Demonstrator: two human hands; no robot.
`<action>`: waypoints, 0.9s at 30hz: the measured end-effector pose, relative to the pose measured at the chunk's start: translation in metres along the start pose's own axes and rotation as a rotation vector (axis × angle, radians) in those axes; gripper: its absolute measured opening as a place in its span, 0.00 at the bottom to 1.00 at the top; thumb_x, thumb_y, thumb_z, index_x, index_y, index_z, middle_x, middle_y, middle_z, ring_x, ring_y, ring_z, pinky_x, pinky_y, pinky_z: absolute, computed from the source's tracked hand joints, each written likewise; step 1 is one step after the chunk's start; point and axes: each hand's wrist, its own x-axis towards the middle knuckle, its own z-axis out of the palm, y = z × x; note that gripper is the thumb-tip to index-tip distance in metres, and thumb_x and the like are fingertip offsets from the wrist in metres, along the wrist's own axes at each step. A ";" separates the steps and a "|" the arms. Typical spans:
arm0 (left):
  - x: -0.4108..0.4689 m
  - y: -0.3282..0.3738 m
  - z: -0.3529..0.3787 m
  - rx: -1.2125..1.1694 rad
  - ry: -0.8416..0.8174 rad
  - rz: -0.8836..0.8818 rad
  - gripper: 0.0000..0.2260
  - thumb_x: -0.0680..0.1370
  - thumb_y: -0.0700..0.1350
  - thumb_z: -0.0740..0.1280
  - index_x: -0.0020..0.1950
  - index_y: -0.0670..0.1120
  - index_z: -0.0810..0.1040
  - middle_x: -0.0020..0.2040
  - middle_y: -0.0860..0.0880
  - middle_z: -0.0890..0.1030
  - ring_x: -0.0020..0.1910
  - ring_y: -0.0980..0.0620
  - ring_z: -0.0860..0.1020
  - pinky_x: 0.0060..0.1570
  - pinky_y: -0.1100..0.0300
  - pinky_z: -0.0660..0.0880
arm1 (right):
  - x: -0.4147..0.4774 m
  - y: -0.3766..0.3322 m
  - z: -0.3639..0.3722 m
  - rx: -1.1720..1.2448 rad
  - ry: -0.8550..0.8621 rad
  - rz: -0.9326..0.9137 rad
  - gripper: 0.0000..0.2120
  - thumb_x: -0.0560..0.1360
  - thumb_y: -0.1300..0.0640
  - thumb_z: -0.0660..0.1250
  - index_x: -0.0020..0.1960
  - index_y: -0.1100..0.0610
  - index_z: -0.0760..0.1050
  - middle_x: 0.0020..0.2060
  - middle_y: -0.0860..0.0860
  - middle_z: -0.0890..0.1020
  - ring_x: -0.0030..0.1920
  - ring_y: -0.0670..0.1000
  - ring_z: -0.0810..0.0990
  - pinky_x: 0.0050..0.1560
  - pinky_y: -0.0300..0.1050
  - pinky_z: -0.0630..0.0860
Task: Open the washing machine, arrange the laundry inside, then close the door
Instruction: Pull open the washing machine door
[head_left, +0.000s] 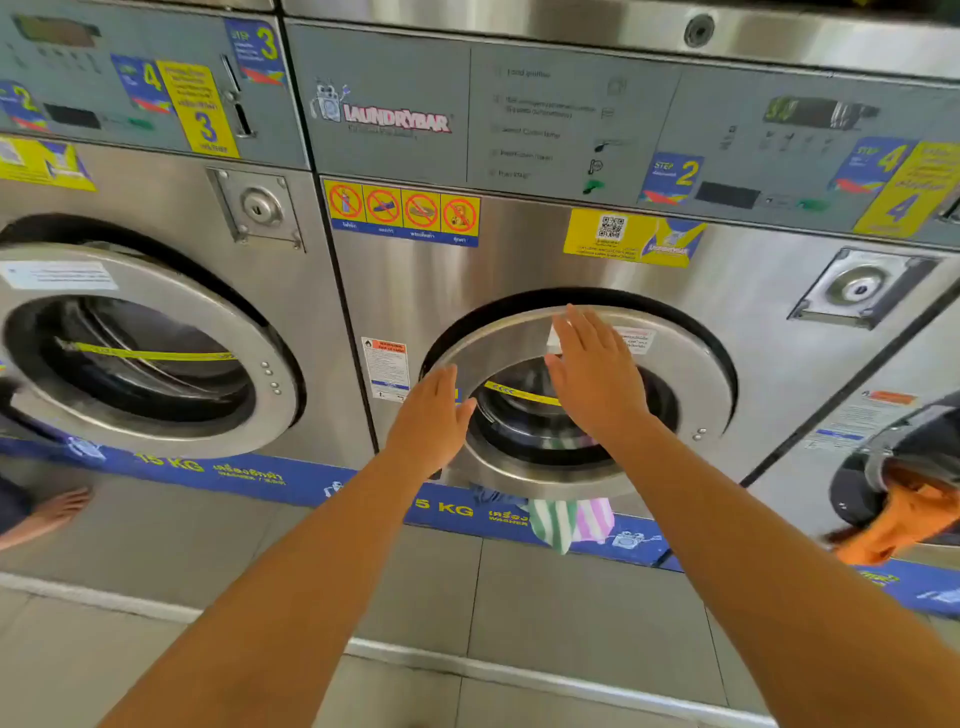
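The middle steel washing machine has a round door with a metal ring and glass window. My left hand rests open at the door's left rim. My right hand lies flat, fingers spread, on the upper glass and ring. A green, white and pink striped cloth hangs out from under the door's bottom edge, beside a bit of blue fabric. More laundry shows dimly through the glass. The door sits nearly against the machine front; I cannot tell whether it is latched.
A second washer stands to the left, its door tilted outward. At the right edge a third machine's door hangs ajar with orange cloth spilling out. A bare foot is reflected at lower left. Grey tiled floor lies below.
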 end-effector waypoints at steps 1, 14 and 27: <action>0.010 -0.005 0.000 -0.016 0.014 0.016 0.25 0.81 0.51 0.58 0.75 0.43 0.58 0.73 0.41 0.66 0.71 0.41 0.66 0.69 0.49 0.67 | 0.009 -0.002 0.005 -0.018 0.015 -0.001 0.26 0.82 0.50 0.54 0.76 0.60 0.58 0.76 0.58 0.61 0.77 0.58 0.57 0.76 0.54 0.57; 0.071 -0.018 0.018 -0.049 0.039 0.143 0.29 0.81 0.56 0.56 0.78 0.46 0.52 0.76 0.44 0.62 0.75 0.45 0.61 0.72 0.48 0.66 | 0.033 -0.014 0.038 -0.123 0.056 0.104 0.29 0.81 0.45 0.53 0.76 0.59 0.56 0.76 0.57 0.62 0.77 0.58 0.55 0.77 0.56 0.54; -0.015 -0.019 0.021 -0.111 0.093 0.287 0.25 0.81 0.54 0.57 0.76 0.48 0.58 0.71 0.46 0.69 0.67 0.48 0.72 0.60 0.59 0.75 | -0.022 -0.029 0.022 0.105 0.254 0.150 0.16 0.80 0.53 0.55 0.62 0.60 0.73 0.61 0.57 0.78 0.68 0.59 0.71 0.72 0.58 0.65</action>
